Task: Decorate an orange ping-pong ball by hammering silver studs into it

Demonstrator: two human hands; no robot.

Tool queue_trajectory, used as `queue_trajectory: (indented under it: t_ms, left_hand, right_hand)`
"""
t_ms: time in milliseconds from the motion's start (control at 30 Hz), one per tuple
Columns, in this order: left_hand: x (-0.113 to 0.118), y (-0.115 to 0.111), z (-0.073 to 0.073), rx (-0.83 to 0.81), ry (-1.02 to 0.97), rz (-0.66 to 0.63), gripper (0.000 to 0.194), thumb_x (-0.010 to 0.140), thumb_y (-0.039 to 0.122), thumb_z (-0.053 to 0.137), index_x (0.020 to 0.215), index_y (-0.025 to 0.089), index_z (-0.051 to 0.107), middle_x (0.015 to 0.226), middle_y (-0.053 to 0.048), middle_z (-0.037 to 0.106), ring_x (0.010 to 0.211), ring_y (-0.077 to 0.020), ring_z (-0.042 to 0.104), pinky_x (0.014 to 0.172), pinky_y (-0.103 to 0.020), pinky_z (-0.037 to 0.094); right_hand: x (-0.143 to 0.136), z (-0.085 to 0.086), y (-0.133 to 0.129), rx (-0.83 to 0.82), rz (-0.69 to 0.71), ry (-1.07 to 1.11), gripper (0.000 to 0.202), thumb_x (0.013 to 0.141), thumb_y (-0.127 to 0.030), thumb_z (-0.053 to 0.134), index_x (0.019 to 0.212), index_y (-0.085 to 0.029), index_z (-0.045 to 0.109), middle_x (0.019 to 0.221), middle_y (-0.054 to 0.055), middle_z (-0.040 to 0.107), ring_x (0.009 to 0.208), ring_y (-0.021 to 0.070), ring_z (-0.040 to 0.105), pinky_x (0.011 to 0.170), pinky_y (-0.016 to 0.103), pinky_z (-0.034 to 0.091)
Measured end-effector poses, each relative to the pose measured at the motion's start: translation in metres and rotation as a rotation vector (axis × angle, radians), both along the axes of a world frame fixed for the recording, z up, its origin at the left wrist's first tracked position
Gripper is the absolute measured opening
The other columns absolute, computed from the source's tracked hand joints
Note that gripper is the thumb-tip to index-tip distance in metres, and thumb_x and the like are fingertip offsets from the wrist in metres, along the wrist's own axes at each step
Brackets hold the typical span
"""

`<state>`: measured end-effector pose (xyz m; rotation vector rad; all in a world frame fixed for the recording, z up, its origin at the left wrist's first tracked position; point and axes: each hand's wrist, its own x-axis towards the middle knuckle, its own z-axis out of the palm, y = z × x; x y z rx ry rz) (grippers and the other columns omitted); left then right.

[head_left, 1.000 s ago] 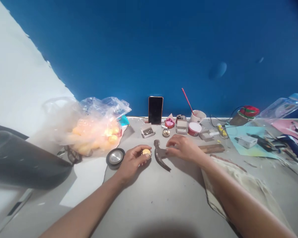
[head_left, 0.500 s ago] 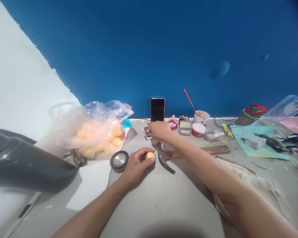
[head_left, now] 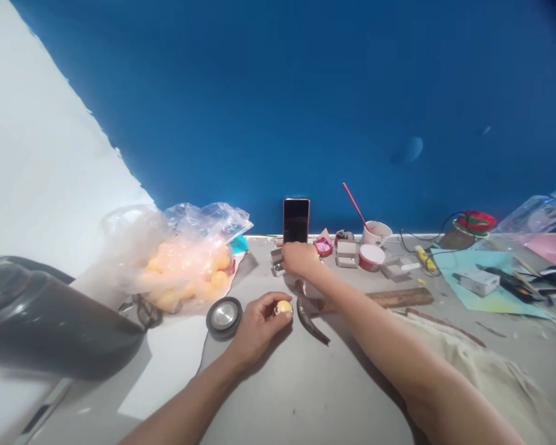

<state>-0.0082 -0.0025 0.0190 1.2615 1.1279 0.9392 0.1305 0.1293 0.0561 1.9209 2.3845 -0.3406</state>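
Between the thumb and fingers of my left hand is a small yellow ball with dark marks, close to the table surface. My right hand reaches across to a small open grey box in front of the upright phone. Its fingers are bent at the box, and their tips are too small to make out. A hammer lies under my right forearm, its claw head beside the ball. Left of my left hand sits a round black-rimmed metal disc.
A clear plastic bag of yellow-orange balls lies at the left, near a large dark cylinder. Behind on the right stand a white cup with a red stick, small boxes, a red-rimmed tub and tools on blue paper. Cloth lies front right.
The whole view has shifted, so things appear slightly lower. My left hand still holds the yellow ball, and my right hand remains at the small grey box.
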Motion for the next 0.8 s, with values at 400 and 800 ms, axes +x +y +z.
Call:
queue_trajectory:
  t_ms: [400,800]
  left_hand:
    - [0.006,0.0013,-0.0023,0.042,0.084,0.076,0.035,0.075,0.041,0.078,0.099,0.015,0.075,0.075,-0.001,0.061,0.068,-0.0155,0.048,0.064,-0.028,0.04]
    - [-0.0006,0.0017,-0.0014,0.016,0.071,0.011,0.036,0.076,0.042,0.081,0.101,0.016,0.075,0.076,-0.002,0.063,0.068,-0.0157,0.051,0.063,-0.027,0.042]
  right_hand:
    - [0.0047,-0.0097,0.0024,0.054,0.013,0.078,0.036,0.087,-0.024,0.063,0.121,-0.018,0.073,0.109,0.018,0.079,0.104,0.0289,0.076,0.081,0.034,0.058]
    - [0.0026,-0.0107,0.0049,0.047,0.0,0.131,0.036,0.085,-0.031,0.068,0.119,-0.02,0.074,0.106,0.016,0.079,0.102,0.0296,0.076,0.081,0.034,0.057]
